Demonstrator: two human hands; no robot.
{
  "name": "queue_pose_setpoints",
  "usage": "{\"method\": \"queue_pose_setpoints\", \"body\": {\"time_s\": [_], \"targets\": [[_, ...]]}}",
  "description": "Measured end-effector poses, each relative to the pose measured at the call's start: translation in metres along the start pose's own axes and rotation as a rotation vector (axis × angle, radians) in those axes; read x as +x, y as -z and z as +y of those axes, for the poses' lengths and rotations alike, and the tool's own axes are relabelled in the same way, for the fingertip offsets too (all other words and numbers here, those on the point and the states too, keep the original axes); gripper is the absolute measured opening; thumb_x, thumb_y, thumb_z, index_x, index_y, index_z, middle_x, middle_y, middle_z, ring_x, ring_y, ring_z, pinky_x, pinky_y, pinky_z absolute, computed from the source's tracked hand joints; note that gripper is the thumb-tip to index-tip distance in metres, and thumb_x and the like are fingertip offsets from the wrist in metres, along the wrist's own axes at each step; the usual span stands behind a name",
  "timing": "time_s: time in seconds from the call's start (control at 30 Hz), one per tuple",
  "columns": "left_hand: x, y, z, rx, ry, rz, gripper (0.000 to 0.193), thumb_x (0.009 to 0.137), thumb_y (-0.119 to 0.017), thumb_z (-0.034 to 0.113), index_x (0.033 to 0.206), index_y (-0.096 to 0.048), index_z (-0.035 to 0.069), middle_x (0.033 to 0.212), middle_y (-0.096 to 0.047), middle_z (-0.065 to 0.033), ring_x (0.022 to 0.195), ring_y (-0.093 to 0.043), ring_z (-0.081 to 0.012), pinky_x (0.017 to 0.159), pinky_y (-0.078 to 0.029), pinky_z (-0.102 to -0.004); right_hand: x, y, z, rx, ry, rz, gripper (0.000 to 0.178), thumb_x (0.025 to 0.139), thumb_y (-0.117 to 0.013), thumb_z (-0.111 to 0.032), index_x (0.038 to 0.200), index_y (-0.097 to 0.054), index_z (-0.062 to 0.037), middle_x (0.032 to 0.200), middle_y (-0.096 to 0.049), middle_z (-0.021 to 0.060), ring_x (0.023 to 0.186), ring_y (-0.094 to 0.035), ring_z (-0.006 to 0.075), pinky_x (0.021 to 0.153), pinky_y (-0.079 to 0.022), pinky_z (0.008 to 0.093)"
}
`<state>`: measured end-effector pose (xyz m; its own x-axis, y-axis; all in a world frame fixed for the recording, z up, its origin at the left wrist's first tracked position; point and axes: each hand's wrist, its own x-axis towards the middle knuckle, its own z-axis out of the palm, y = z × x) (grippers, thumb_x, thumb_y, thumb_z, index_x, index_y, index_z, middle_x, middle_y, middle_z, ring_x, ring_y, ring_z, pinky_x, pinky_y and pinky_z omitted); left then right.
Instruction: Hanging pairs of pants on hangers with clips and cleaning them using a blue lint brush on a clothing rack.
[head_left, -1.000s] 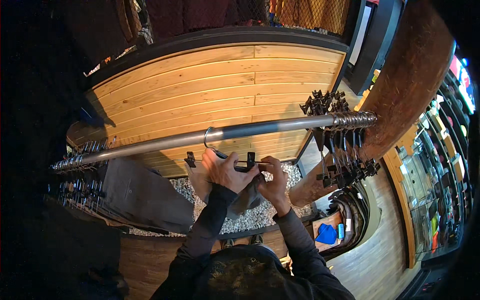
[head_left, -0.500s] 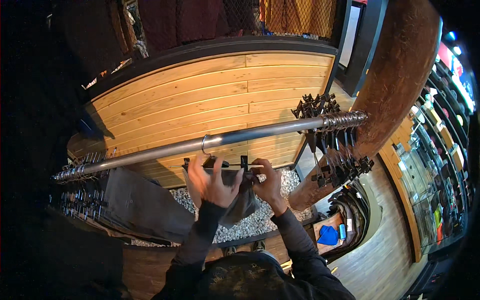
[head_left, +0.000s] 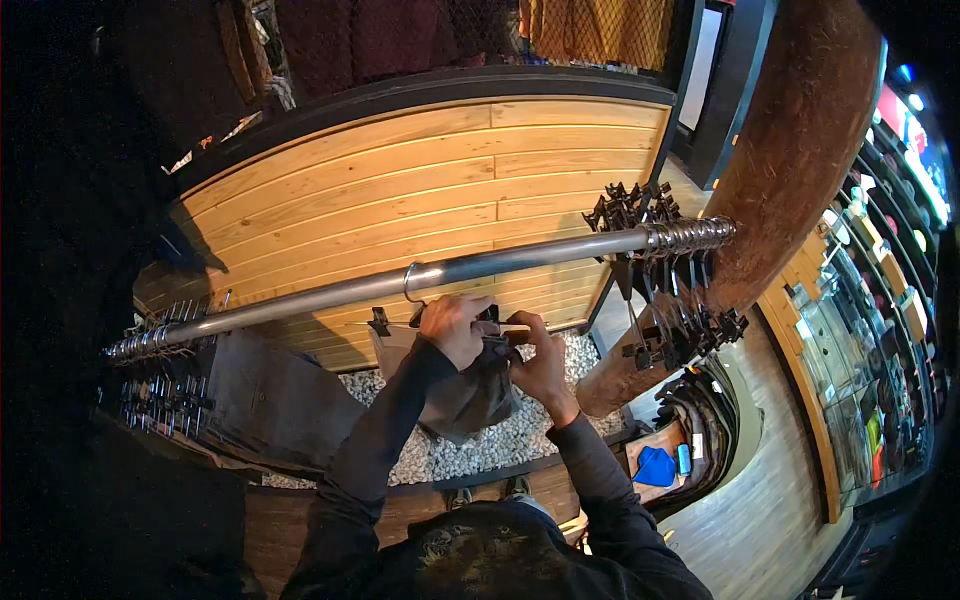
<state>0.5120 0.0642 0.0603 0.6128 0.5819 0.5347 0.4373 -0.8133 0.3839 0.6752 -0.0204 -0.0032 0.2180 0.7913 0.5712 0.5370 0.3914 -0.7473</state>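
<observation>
A clip hanger hangs by its metal hook (head_left: 410, 284) from the steel rail, with a dark grey-brown garment (head_left: 458, 405), which looks like trousers, below it. At the hanger's left end a black clip (head_left: 379, 321) sits on the garment's top edge. My left hand (head_left: 453, 328) is closed at the hanger's right black clip (head_left: 490, 314), its fingertips on it. Just right of that clip, my right hand (head_left: 541, 362) pinches the garment's upper edge beside the hanger bar. Its fingertips are partly hidden by the cloth.
The steel rail (head_left: 540, 257) crosses in front of a wood-plank panel (head_left: 400, 180). Bare clip hangers (head_left: 680, 320) crowd its right end by a brown column (head_left: 800, 130). Dark trousers (head_left: 275, 400) hang at the left. White pebbles (head_left: 440, 462) lie beneath; a blue cloth (head_left: 655, 467) is lower right.
My left hand has moved right from the hanger's middle, and its spread fingers have closed at the right clip. My right hand stays at the garment's edge, nearly unmoved.
</observation>
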Motion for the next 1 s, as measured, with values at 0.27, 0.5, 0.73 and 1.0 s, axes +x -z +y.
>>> {"method": "queue_pose_setpoints", "body": {"time_s": [0.27,0.5,0.73,1.0], "targets": [[0.003,-0.004,0.005,0.145,-0.006,0.154,0.028,0.071,-0.064,0.007,0.095,-0.076,0.012,0.072,-0.071,-0.0119,0.065,-0.069,-0.0332,0.059,-0.054,-0.0439,-0.003,-0.005,0.0,-0.011,0.027,0.024,0.063,0.067,-0.07,0.012,0.123,-0.052,-0.0089,0.098,-0.074,0.011,0.087,-0.075,0.025,0.075,-0.057,0.0351],[0.0,-0.006,0.012,0.134,0.056,0.173,0.028,0.069,-0.063,0.008,0.093,-0.077,0.013,0.07,-0.07,-0.012,0.062,-0.068,-0.0328,0.058,-0.054,-0.0418,-0.003,-0.008,-0.002,0.059,0.035,0.064,0.069,0.069,-0.067,0.008,0.131,-0.05,-0.0161,0.085,-0.074,0.0117,0.086,-0.075,0.0285,0.072,-0.057,0.038],[-0.001,-0.008,0.007,0.09,0.088,0.184,0.028,0.068,-0.065,0.008,0.093,-0.077,0.012,0.076,-0.071,-0.0144,0.068,-0.069,-0.0325,0.061,-0.054,-0.0412,0.007,-0.011,-0.006,0.196,-0.072,0.115,0.071,0.068,-0.061,0.01,0.133,-0.05,-0.0148,0.084,-0.074,0.011,0.08,-0.075,0.0238,0.07,-0.056,0.0327],[-0.001,-0.002,0.01,0.14,0.116,0.078,0.03,0.073,-0.063,0.003,0.101,-0.075,0.008,0.083,-0.073,-0.016,0.077,-0.071,-0.0303,0.066,-0.055,-0.039,0.007,-0.009,-0.017,0.235,-0.049,0.173,0.069,0.069,-0.06,0.013,0.133,-0.052,-0.0129,0.084,-0.073,0.0121,0.081,-0.074,0.0211,0.069,-0.056,0.0292]]}}
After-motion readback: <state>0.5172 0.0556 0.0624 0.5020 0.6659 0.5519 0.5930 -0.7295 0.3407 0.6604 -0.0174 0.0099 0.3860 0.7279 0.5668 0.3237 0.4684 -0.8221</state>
